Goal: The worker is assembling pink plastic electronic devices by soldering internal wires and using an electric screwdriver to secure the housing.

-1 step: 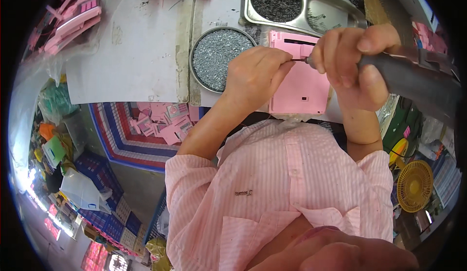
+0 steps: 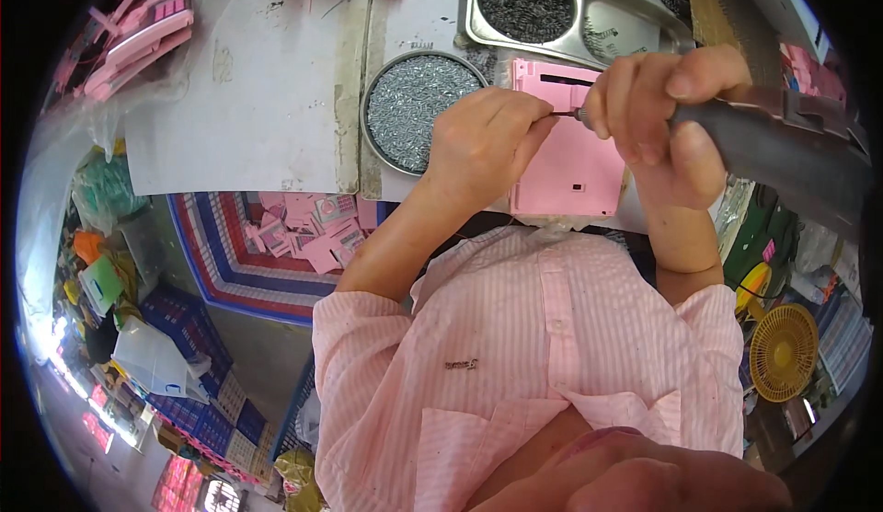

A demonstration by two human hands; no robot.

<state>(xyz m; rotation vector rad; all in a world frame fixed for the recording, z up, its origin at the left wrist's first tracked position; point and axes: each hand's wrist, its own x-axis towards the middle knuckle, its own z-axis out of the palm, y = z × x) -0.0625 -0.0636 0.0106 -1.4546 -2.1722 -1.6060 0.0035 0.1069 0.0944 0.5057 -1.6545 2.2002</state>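
My right hand [image 2: 667,116] is wrapped round a dark grey power screwdriver [image 2: 773,144], its thin bit pointing left. At the bit's tip, my left hand [image 2: 487,139] has thumb and forefinger pinched together. Whatever those fingers hold is too small and hidden to make out. Beneath both hands lies a flat pink plastic panel [image 2: 561,176] with a dark slot along its far end and a small square hole nearer me. A round metal dish [image 2: 365,126] full of small silvery screw-like pieces stands just left of my left hand.
Behind the panel, a metal compartment tray [image 2: 589,15] holds small dark parts and springs. Pink plastic cases [image 2: 152,29] are piled at the far left. Below the table edge, a striped basket [image 2: 216,273] contains pink pieces. A yellow fan [image 2: 784,351] is at the right.
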